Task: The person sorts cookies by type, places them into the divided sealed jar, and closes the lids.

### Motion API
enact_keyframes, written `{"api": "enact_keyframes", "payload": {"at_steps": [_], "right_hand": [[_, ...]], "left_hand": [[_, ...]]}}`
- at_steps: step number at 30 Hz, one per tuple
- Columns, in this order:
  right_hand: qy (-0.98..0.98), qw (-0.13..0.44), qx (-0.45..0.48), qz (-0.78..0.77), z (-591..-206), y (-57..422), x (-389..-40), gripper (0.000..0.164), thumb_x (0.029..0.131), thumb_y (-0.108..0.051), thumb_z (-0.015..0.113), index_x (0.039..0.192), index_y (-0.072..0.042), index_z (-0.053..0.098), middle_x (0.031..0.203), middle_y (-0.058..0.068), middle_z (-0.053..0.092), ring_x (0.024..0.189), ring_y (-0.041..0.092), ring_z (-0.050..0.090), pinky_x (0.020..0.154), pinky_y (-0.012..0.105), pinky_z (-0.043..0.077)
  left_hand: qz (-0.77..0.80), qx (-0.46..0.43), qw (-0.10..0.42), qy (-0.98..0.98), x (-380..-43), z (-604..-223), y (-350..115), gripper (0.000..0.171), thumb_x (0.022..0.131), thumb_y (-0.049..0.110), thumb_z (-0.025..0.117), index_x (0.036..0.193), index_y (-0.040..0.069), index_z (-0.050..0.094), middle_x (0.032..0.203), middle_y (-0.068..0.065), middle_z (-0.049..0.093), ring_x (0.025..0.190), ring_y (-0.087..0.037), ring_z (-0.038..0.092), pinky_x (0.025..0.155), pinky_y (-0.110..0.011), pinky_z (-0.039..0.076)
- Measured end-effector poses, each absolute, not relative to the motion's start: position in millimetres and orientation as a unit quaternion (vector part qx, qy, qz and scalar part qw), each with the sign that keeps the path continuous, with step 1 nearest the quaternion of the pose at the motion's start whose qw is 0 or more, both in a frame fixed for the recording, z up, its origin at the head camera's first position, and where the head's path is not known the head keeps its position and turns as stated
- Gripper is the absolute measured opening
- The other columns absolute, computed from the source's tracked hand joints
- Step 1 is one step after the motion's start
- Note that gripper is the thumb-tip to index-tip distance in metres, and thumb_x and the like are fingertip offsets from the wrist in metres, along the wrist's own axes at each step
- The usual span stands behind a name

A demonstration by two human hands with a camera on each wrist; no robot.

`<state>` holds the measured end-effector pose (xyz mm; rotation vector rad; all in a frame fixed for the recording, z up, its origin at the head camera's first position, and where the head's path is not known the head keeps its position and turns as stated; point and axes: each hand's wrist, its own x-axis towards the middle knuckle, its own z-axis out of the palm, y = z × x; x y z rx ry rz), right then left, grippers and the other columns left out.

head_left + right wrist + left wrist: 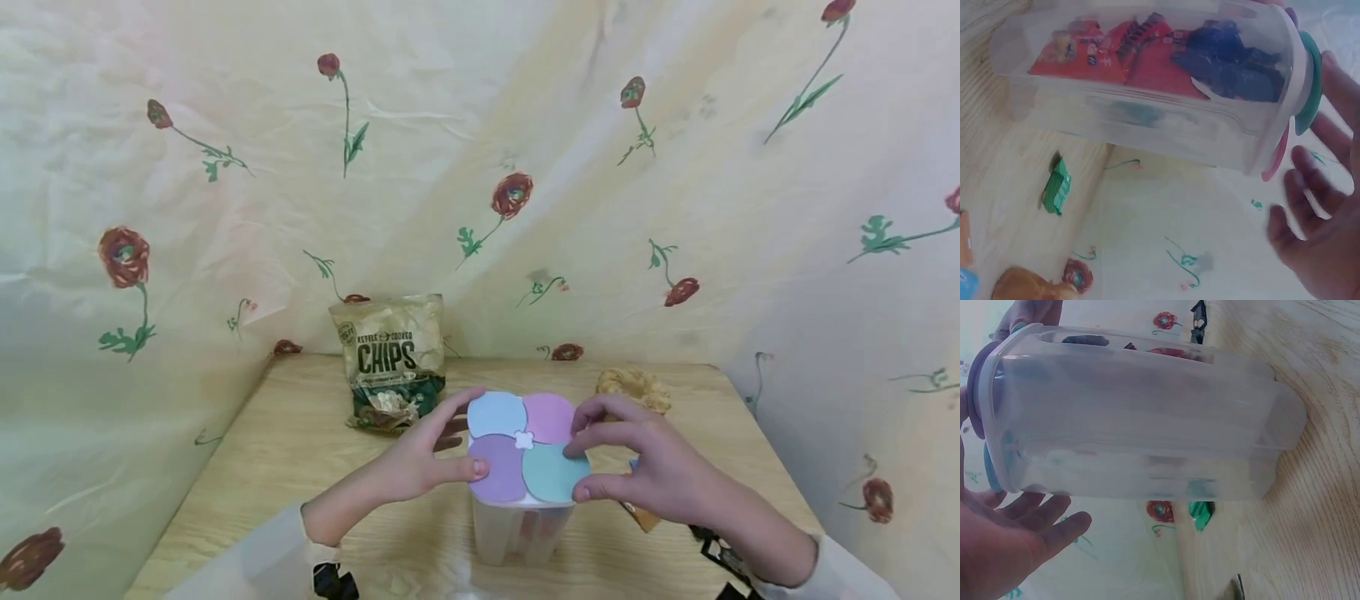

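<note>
A tall translucent plastic storage container [517, 533] stands upright on the table. Its lid has petal-shaped flaps: light blue [497, 413], pink [550, 417], purple [497, 468] and teal [557, 473]. My left hand [427, 454] steadies the lid from the left, thumb on the purple flap and fingers along the blue side. With thumb and fingertips, my right hand [648, 458] pinches the outer edge of the teal flap. Through the wall, the right wrist view shows red packets [1160, 65] and a dark blue packet [1229, 59] in one compartment.
Behind the left hand a bag of chips [393, 358] leans near the floral curtain [480, 167]. A tan ring-shaped object [633, 390] lies at the back right. An orange and blue packet [639, 515] is partly hidden under the right hand. A green packet [1057, 186] lies beyond the container.
</note>
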<state>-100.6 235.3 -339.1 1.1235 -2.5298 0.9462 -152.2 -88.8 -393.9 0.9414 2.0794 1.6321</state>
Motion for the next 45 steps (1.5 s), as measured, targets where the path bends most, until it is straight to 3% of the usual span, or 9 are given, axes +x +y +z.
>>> {"api": "enact_keyframes", "payload": {"at_steps": [3, 7, 15, 20, 25, 31, 39, 45], "right_hand": [[-0.851, 0.140, 0.403, 0.305, -336.0, 235.8, -101.1, 0.037, 0.069, -0.035, 0.093, 0.104, -0.028, 0.081, 0.110, -0.012, 0.066, 0.103, 0.007, 0.054, 0.082, 0.021, 0.050], [-0.854, 0.156, 0.414, 0.273, -331.5, 235.2, -99.4, 0.036, 0.069, -0.038, 0.092, 0.101, -0.025, 0.083, 0.104, -0.016, 0.067, 0.097, 0.006, 0.051, 0.077, 0.021, 0.049], [-0.875, 0.127, 0.356, 0.301, -338.7, 239.8, -89.6, 0.036, 0.074, -0.035, 0.091, 0.108, -0.032, 0.079, 0.113, -0.016, 0.063, 0.103, 0.006, 0.056, 0.082, 0.023, 0.050], [-0.854, 0.088, 0.336, 0.387, -352.9, 244.2, -88.2, 0.036, 0.087, -0.015, 0.084, 0.119, -0.027, 0.072, 0.120, -0.008, 0.064, 0.106, 0.010, 0.061, 0.080, 0.026, 0.052], [-0.826, 0.075, 0.297, 0.473, -373.8, 251.9, -84.2, 0.037, 0.094, 0.005, 0.068, 0.126, -0.014, 0.066, 0.122, 0.001, 0.067, 0.107, 0.016, 0.065, 0.081, 0.028, 0.057], [-0.822, 0.032, 0.209, 0.529, -401.7, 258.7, -64.6, 0.029, 0.101, -0.001, 0.061, 0.128, -0.010, 0.065, 0.120, 0.002, 0.072, 0.108, 0.014, 0.069, 0.085, 0.028, 0.059], [-0.793, -0.070, 0.199, 0.572, -431.3, 255.3, -48.0, 0.028, 0.105, -0.006, 0.056, 0.131, -0.008, 0.065, 0.125, 0.008, 0.071, 0.114, 0.011, 0.068, 0.088, 0.029, 0.059], [-0.771, -0.128, 0.204, 0.589, -444.4, 251.6, -36.3, 0.036, 0.105, -0.007, 0.056, 0.141, -0.007, 0.059, 0.135, -0.002, 0.067, 0.121, 0.007, 0.064, 0.095, 0.028, 0.056]], "left_hand": [[0.574, 0.329, 0.161, 0.732, -152.1, -393.5, -88.6, 0.091, 0.091, 0.051, 0.074, 0.163, 0.024, 0.024, 0.154, -0.013, 0.043, 0.142, -0.039, 0.045, 0.115, -0.060, 0.038], [0.581, 0.329, 0.165, 0.726, -151.5, -393.0, -86.7, 0.091, 0.091, 0.051, 0.074, 0.163, 0.025, 0.024, 0.155, -0.013, 0.041, 0.143, -0.039, 0.043, 0.116, -0.059, 0.037], [0.587, 0.334, 0.162, 0.719, -154.0, -392.5, -84.0, 0.092, 0.090, 0.052, 0.074, 0.162, 0.025, 0.025, 0.154, -0.014, 0.042, 0.142, -0.039, 0.044, 0.115, -0.058, 0.039], [0.582, 0.349, 0.153, 0.718, -158.7, -390.4, -87.3, 0.087, 0.093, 0.051, 0.072, 0.162, 0.023, 0.027, 0.153, -0.013, 0.044, 0.142, -0.038, 0.046, 0.116, -0.057, 0.038], [0.594, 0.354, 0.149, 0.707, -164.9, -395.4, -89.5, 0.071, 0.106, 0.043, 0.055, 0.162, 0.011, 0.026, 0.154, -0.020, 0.044, 0.142, -0.041, 0.045, 0.114, -0.058, 0.039], [0.634, 0.301, 0.213, 0.680, -180.9, -411.3, -91.4, 0.061, 0.112, 0.044, 0.033, 0.158, 0.004, 0.036, 0.158, -0.020, 0.043, 0.146, -0.041, 0.041, 0.118, -0.057, 0.034], [0.668, 0.222, 0.303, 0.643, -203.9, -446.2, -93.3, 0.082, 0.108, 0.056, 0.014, 0.152, -0.009, 0.038, 0.155, -0.029, 0.044, 0.145, -0.046, 0.041, 0.121, -0.058, 0.028], [0.661, 0.207, 0.336, 0.638, -207.1, -459.6, -88.2, 0.088, 0.107, 0.060, 0.012, 0.151, -0.010, 0.041, 0.150, -0.027, 0.051, 0.138, -0.041, 0.051, 0.120, -0.057, 0.032]]}}
